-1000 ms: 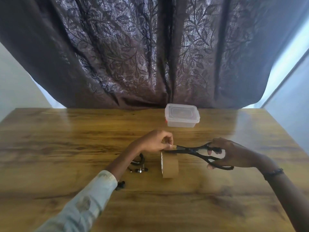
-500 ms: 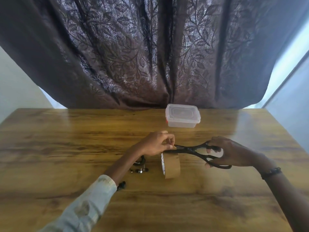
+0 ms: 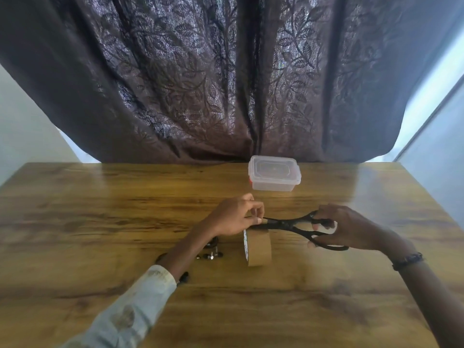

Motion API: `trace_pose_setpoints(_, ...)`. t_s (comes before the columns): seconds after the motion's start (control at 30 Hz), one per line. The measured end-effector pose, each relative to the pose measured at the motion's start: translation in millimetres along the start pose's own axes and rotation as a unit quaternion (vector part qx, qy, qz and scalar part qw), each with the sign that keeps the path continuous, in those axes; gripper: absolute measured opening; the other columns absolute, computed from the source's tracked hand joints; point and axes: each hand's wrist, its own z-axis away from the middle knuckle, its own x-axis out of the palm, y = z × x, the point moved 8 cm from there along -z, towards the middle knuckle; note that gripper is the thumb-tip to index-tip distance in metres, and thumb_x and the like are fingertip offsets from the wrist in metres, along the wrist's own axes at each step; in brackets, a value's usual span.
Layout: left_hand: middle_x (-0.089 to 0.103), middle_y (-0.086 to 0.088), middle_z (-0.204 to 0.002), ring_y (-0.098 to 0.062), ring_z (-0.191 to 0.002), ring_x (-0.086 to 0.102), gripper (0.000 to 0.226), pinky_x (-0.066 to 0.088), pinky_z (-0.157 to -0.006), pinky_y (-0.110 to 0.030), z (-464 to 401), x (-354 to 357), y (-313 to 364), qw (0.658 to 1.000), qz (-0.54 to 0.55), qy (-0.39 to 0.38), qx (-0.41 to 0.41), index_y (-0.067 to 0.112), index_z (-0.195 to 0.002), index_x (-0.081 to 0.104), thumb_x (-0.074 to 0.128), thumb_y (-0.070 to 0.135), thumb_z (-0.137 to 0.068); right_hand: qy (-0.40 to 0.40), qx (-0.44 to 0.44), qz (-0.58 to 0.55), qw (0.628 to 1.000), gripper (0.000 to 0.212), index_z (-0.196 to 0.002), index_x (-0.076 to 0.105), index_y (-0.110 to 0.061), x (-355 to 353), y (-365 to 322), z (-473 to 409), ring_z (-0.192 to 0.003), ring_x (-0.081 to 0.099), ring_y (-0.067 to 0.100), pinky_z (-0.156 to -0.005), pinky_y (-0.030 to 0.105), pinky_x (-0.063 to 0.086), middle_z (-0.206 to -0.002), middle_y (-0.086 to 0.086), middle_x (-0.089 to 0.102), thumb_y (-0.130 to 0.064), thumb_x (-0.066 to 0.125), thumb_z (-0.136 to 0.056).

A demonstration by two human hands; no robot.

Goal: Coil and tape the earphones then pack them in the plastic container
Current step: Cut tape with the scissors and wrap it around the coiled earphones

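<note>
A brown tape roll (image 3: 258, 247) stands on edge on the wooden table (image 3: 100, 222). My left hand (image 3: 233, 217) pinches the free end of the tape just above the roll. My right hand (image 3: 344, 229) grips black scissors (image 3: 296, 226) by the handles, and their blades reach left to the tape at my left fingertips. The black earphones (image 3: 211, 254) lie on the table under my left wrist, partly hidden by the arm. A clear plastic container (image 3: 273, 173) with its lid on sits at the back of the table.
A dark patterned curtain (image 3: 226, 84) hangs behind the table's far edge. Bare wooden surface spreads to the left, to the right and toward me.
The scissor handles have drawn closer together and the blades have closed on the tape. My left hand and the roll have barely shifted.
</note>
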Motion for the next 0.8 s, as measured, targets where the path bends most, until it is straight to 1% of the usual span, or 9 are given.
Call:
trace_pose_setpoints(0.07, 0.051, 0.008, -0.104, -0.014, -0.092, 0.059, 0.007, 0.041, -0.060, -0.023, -0.7, -0.9, 1.1, 1.000, -0.010, 0.012, 0.000, 0.026, -0.093, 0.059, 0.058, 0.033, -0.091, 0.013, -0.007, -0.007, 1.000, 0.044, -0.074, 0.041, -0.052, -2.6, -1.5, 0.6, -0.070, 0.047, -0.002, -0.056, 0.009, 0.036, -0.068, -0.025, 0.043, -0.038, 0.083, -0.070)
trace_pose_setpoints(0.2, 0.052, 0.006, -0.108, -0.019, -0.097, 0.061, 0.008, 0.053, -0.074, -0.038, -2.2, -1.2, -0.8, 1.000, 0.011, 0.019, -0.008, 0.024, -0.093, 0.059, 0.058, 0.032, -0.091, 0.023, -0.010, 0.001, 1.000, 0.048, -0.072, 0.040, -0.050, -6.3, -1.8, -1.1, -0.065, 0.045, -0.005, -0.053, 0.008, 0.034, -0.065, -0.024, 0.046, -0.032, 0.085, -0.070)
trace_pose_setpoints(0.27, 0.053, 0.006, -0.109, -0.020, -0.096, 0.062, 0.007, 0.054, -0.077, -0.042, -2.6, -0.1, -3.3, 0.999, 0.025, 0.017, -0.013, 0.025, -0.092, 0.059, 0.059, 0.032, -0.091, 0.026, -0.013, 0.000, 1.000, 0.050, -0.069, 0.040, -0.050, -6.7, -1.0, -2.0, -0.063, 0.046, -0.007, -0.053, 0.007, 0.034, -0.072, -0.028, 0.053, -0.029, 0.085, -0.070)
trace_pose_setpoints(0.37, 0.053, 0.008, -0.112, -0.016, -0.098, 0.062, 0.008, 0.053, -0.078, -0.040, -4.0, 1.7, -7.8, 0.998, 0.048, 0.011, -0.026, 0.025, -0.091, 0.059, 0.059, 0.032, -0.091, 0.029, -0.016, 0.001, 0.999, 0.046, -0.068, 0.043, -0.046, -6.6, -0.7, -2.8, -0.063, 0.047, -0.005, -0.052, 0.007, 0.034, -0.063, -0.024, 0.049, -0.025, 0.085, -0.071)
trace_pose_setpoints(0.5, 0.054, 0.009, -0.114, -0.014, -0.100, 0.062, 0.010, 0.050, -0.077, -0.031, -7.2, 3.3, -13.4, 0.997, 0.072, 0.004, -0.041, 0.023, -0.093, 0.059, 0.058, 0.033, -0.091, 0.023, -0.011, 0.007, 1.000, 0.025, -0.071, 0.059, -0.026, -5.1, 3.0, -4.2, -0.064, 0.047, -0.006, -0.052, 0.007, 0.034, -0.063, -0.024, 0.044, -0.020, 0.083, -0.073)
trace_pose_setpoints(0.6, 0.055, 0.008, -0.113, -0.015, -0.099, 0.059, 0.010, 0.049, -0.080, -0.032, -8.8, 2.7, -14.7, 0.996, 0.078, 0.004, -0.044, 0.023, -0.093, 0.059, 0.058, 0.032, -0.091, 0.028, -0.008, 0.010, 1.000, 0.012, -0.076, 0.070, -0.013, -6.7, 5.6, -5.5, -0.065, 0.050, -0.008, -0.052, 0.006, 0.034, -0.062, -0.026, 0.046, -0.015, 0.082, -0.074)
trace_pose_setpoints(0.67, 0.055, 0.010, -0.109, -0.011, -0.093, 0.057, 0.009, 0.049, -0.079, -0.031, -10.0, 1.7, -15.9, 0.996, 0.083, 0.008, -0.041, 0.023, -0.093, 0.059, 0.057, 0.032, -0.091, 0.028, 0.003, 0.007, 1.000, 0.009, -0.081, 0.073, -0.014, -6.6, 9.7, -6.2, -0.067, 0.054, -0.006, -0.053, 0.006, 0.036, -0.064, -0.027, 0.050, -0.017, 0.079, -0.077)
trace_pose_setpoints(0.73, 0.055, 0.011, -0.110, -0.002, -0.082, 0.054, 0.006, 0.049, -0.074, -0.028, -11.0, 0.7, -19.5, 0.993, 0.113, 0.007, -0.044, 0.026, -0.093, 0.057, 0.056, 0.032, -0.092, 0.023, 0.014, 0.009, 1.000, 0.009, -0.084, 0.074, -0.018, -4.1, 14.1, -7.2, -0.067, 0.056, 0.001, -0.054, 0.014, 0.041, -0.069, -0.022, 0.055, -0.025, 0.077, -0.079)
trace_pose_setpoints(0.8, 0.056, 0.010, -0.115, -0.004, -0.088, 0.056, 0.003, 0.053, -0.078, -0.034, -11.6, 0.0, -24.7, 0.985, 0.165, -0.001, -0.056, 0.031, -0.092, 0.055, 0.055, 0.034, -0.092, 0.026, 0.028, -0.007, 0.999, 0.010, -0.085, 0.075, -0.020, -2.8, 17.3, -7.4, -0.068, 0.058, 0.005, -0.056, 0.020, 0.047, -0.073, -0.018, 0.062, -0.029, 0.076, -0.080)
